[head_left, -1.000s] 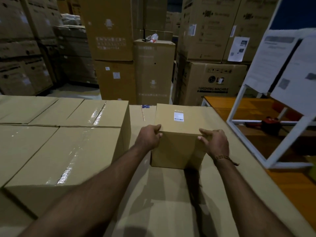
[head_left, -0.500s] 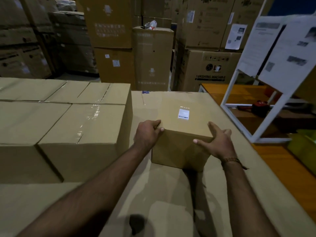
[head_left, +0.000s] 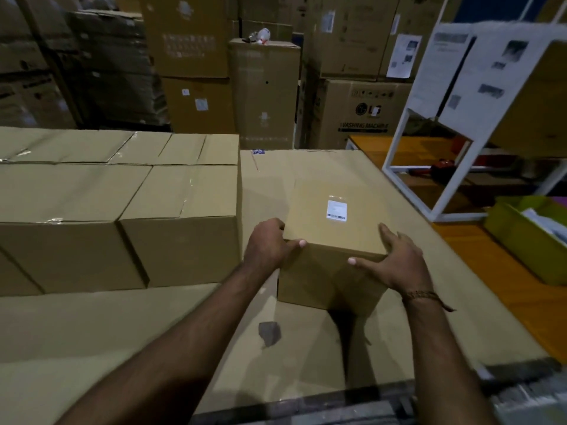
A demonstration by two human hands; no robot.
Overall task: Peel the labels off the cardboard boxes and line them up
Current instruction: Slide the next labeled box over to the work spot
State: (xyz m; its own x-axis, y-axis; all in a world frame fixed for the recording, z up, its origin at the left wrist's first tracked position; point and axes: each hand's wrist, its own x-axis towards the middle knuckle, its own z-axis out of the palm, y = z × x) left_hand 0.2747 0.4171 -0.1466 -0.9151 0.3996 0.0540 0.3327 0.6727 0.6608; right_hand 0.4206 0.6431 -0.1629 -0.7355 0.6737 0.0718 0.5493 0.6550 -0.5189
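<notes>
A small brown cardboard box (head_left: 333, 237) stands on a flat cardboard-covered work surface (head_left: 306, 357), gripped at its near corners by the left hand (head_left: 266, 246) and the right hand (head_left: 395, 262). To its left, a row of large taped cardboard boxes (head_left: 122, 210) forms a wall; only a narrow gap separates that wall from the small box, and the left hand sits in it. Bare surface lies open in front of the box, beyond it, and along its right side. A small dark scrap (head_left: 269, 332) lies on the near surface. To the right, a white metal frame (head_left: 408, 167) and a lime-green plastic bin (head_left: 521, 237) bound the passage.
</notes>
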